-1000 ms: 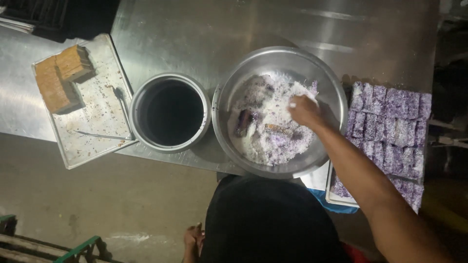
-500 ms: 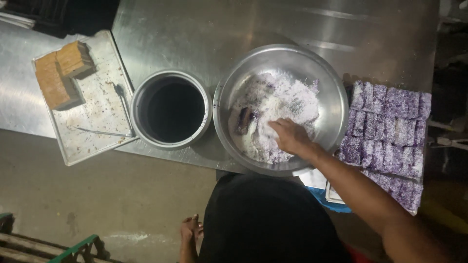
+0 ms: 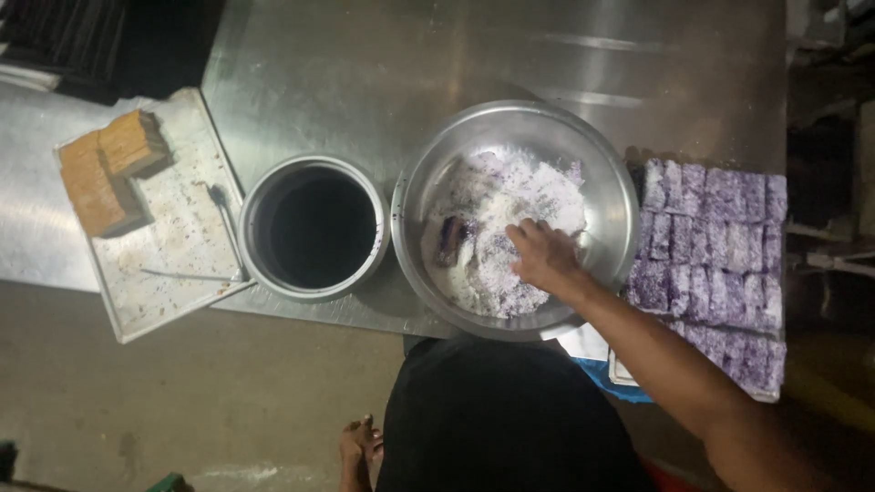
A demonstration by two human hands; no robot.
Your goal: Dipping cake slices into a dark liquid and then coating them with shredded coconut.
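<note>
My right hand (image 3: 544, 256) reaches from the lower right into a wide steel bowl (image 3: 612, 173) and rests palm down on white shreds (image 3: 556, 196) speckled with purple. Its fingertips are sunk in the shreds, so I cannot tell if they hold anything. A dark purple piece (image 3: 450, 239) lies in the shreds just left of the hand. My left hand is out of view.
A round steel pot (image 3: 314, 228) with a dark inside stands left of the bowl. Further left, a flat tray (image 3: 173, 264) carries two brown blocks (image 3: 109, 169). Rows of purple coated squares (image 3: 715, 246) lie on a tray at the right. The steel table (image 3: 410, 73) ends near my dark-clothed body.
My right hand moved from the bowl's far right side down to the near middle of the shreds and stays pressed there.
</note>
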